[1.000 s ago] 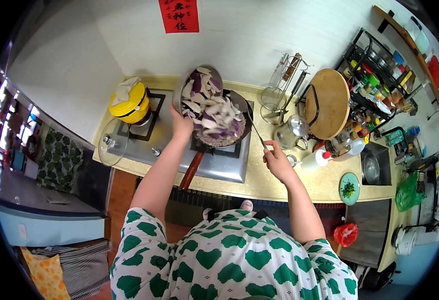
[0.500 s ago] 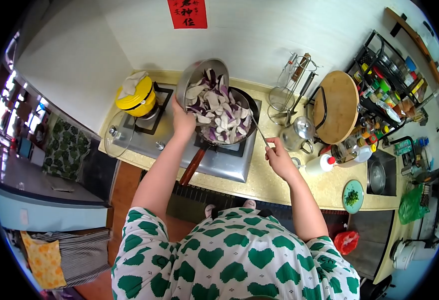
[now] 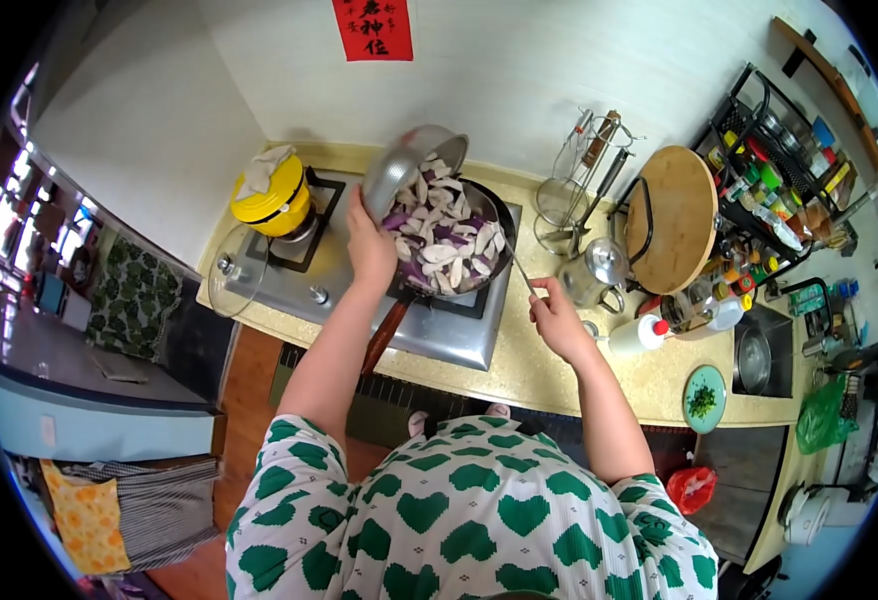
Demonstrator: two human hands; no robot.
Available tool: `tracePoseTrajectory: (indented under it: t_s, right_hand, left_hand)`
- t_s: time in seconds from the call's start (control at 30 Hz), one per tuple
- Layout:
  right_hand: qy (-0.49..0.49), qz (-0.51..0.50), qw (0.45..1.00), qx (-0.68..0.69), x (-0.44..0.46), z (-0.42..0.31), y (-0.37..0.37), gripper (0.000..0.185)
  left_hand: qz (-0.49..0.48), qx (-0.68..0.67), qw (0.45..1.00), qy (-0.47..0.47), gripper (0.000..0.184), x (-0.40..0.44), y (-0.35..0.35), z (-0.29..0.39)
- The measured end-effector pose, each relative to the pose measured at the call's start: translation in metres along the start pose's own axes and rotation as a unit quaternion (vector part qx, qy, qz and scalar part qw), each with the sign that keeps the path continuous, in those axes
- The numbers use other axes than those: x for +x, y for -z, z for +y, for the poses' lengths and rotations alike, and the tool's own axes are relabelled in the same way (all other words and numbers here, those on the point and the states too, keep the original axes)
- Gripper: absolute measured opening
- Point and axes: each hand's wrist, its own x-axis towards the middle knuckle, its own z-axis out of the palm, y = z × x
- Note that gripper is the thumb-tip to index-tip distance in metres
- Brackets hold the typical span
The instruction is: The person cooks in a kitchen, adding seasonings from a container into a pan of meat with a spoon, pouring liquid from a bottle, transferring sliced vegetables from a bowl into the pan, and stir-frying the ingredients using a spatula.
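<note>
Purple-skinned slices (image 3: 451,248) are being tipped from a metal bowl (image 3: 391,178) into a dark frying pan (image 3: 505,212) on a steel gas stove (image 3: 439,338). The bowl is being held tilted on its side over the pan's far left part, its open mouth being turned toward the pan. It is being grasped at its near left side by the left hand (image 3: 370,248). Some slices are being held inside the bowl's mouth, while a broad heap is being contained by the pan below.

At the right, a slim utensil (image 3: 523,274) is being gripped near its end by the closed fingers of the right hand (image 3: 557,318), its far end being angled into the pan's right side; the tip is being hidden among the slices. The pan's reddish-brown handle (image 3: 387,332) is being left unheld, pointed down and left over the stove's near edge.

On the stove's left side, a yellow pot (image 3: 277,205) is being topped by a pale cloth (image 3: 263,172), with a clear lid (image 3: 238,272) being rested nearby. To the right of the pan, the pale counter (image 3: 534,365) is being occupied by a metal pitcher (image 3: 591,276), a white bottle with a red cap (image 3: 637,336) and a green plate (image 3: 695,415) on which chopped greens (image 3: 702,401) are being held. Behind the pitcher, a round wooden board (image 3: 674,220) is being propped upright.
</note>
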Motion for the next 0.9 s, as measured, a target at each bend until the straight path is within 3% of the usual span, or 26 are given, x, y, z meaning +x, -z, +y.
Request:
tracePoseTrajectory:
  t_s: [0.13, 0.3, 0.6, 0.9]
  right_hand:
    - [-0.014, -0.004, 1.000, 0.010, 0.000, 0.000, -0.002, 0.030]
    - [-0.009, -0.003, 1.000, 0.001, 0.004, 0.001, -0.001, 0.031]
    - [-0.002, 0.004, 1.000, 0.005, 0.004, 0.012, 0.003, 0.030]
    - [0.016, 0.015, 0.999, -0.025, 0.004, 0.024, 0.005, 0.033]
  left_hand:
    - [0.018, -0.005, 0.999, -0.030, 0.075, -0.013, 0.006, 0.015]
    - [0.041, -0.029, 0.999, 0.007, 0.073, -0.025, -0.007, 0.017]
    - [0.046, -0.038, 0.996, -0.066, 0.071, -0.025, -0.006, 0.018]
    - [0.053, -0.109, 0.992, -0.035, 0.077, -0.020, 0.002, 0.031]
